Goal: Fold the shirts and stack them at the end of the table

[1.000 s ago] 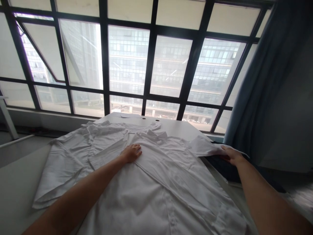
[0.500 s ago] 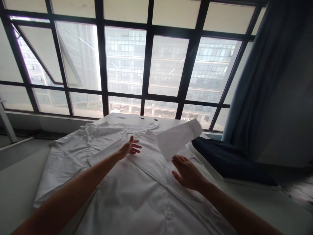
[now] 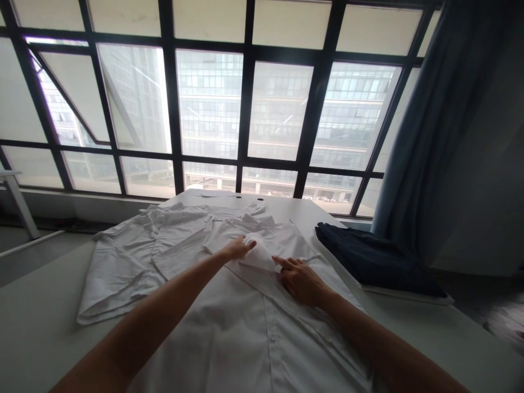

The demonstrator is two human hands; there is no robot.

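Observation:
A white button-front shirt (image 3: 221, 322) lies spread on the table, its collar toward the window. One shirt sleeve (image 3: 262, 255) is folded in across the chest. At the sleeve's end my left hand (image 3: 240, 248) is closed on the bunched cloth. My right hand (image 3: 302, 281) is at the near right side of the same sleeve, index finger stretched along it and the other fingers curled on the cloth; its thumb is mostly hidden.
Another white garment (image 3: 123, 267) lies crumpled to the left. Folded dark blue cloth (image 3: 372, 262) rests on the right of the white table (image 3: 409, 327). Behind stand a black-framed window (image 3: 245, 109) and a blue curtain (image 3: 413, 164). A white-legged frame (image 3: 20, 202) is at far left.
The sleeve, raised and swinging in the air from my right hand, has come down across the shirt's chest. My left hand, open before, has moved right and closed on its end.

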